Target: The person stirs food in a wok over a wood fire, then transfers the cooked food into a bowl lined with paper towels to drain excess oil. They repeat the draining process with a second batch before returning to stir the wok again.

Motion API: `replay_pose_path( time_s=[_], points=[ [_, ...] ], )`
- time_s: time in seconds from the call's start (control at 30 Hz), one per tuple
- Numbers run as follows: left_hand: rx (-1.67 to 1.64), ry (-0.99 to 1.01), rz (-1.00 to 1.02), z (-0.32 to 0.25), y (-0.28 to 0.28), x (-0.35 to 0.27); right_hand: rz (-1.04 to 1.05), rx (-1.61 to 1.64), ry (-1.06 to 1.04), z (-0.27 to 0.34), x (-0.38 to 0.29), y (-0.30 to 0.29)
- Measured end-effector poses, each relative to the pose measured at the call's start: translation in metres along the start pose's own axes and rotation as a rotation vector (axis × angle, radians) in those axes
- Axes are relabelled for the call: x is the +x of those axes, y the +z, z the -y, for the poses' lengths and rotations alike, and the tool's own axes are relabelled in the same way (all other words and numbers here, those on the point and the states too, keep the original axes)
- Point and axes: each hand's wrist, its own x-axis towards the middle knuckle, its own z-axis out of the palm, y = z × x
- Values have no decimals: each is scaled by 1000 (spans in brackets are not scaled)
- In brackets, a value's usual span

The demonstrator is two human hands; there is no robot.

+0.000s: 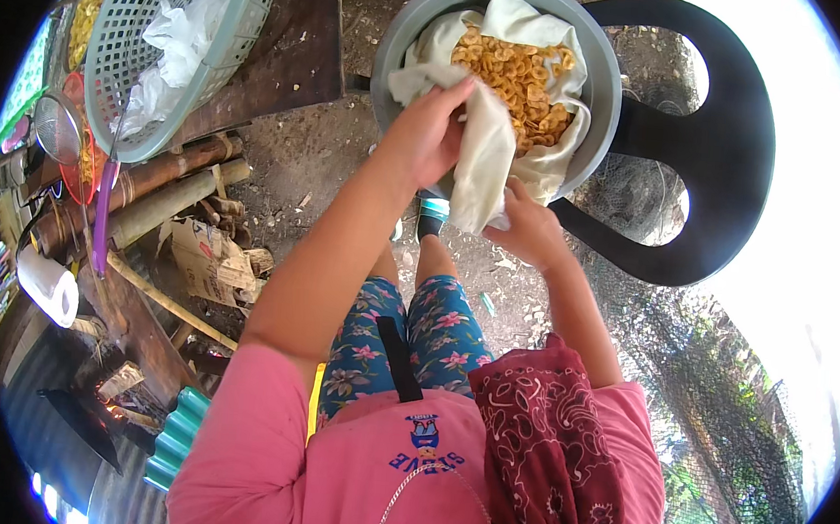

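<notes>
A grey plastic basin (603, 107) stands on a black plastic chair (736, 149). White cloth (528, 18) lines the basin, with a heap of golden-brown fried slices (524, 79), likely banana chips, lying on it. My left hand (433, 128) grips the cloth's near-left edge, its thumb on top of the fold. At the basin's near rim, my right hand (532, 222) pinches the lower end of the same raised cloth flap (485, 161). That flap hangs over the rim between my hands and covers some of the slices.
A grey-green perforated basket (261, 24) holding white plastic bags (179, 48) sits on a dark table (296, 41) at upper left. Nearby are a wire strainer (58, 127), a purple-handled utensil (104, 218) and bamboo poles (170, 179). Embers of a fire (117, 410) glow at lower left.
</notes>
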Motion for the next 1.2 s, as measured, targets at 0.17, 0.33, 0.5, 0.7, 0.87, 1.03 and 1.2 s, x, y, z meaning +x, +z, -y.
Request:
replay_pose_path(
  time_s=[0.17, 0.33, 0.5, 0.7, 0.87, 1.03, 1.2],
  points=[
    [102, 0, 23, -19, 34, 89, -333, 159, 280, -23, 1, 8],
    [437, -14, -65, -29, 37, 144, -893, 1005, 530, -64, 29, -61],
    [903, 294, -60, -7, 5, 155, -810, 630, 396, -50, 40, -55],
    [1624, 881, -79, 12, -17, 142, -1075, -60, 75, -28, 54, -49],
    [2069, 663, -157, 15, -18, 141, -716, -223, 137, -32, 122, -24],
    [1266, 714, 32, -7, -21, 108, -522, -282, 204, -59, 146, 2],
    [948, 587, -79, 44, -50, -40, -691, 67, 120, -29, 108, -20]
  ],
)
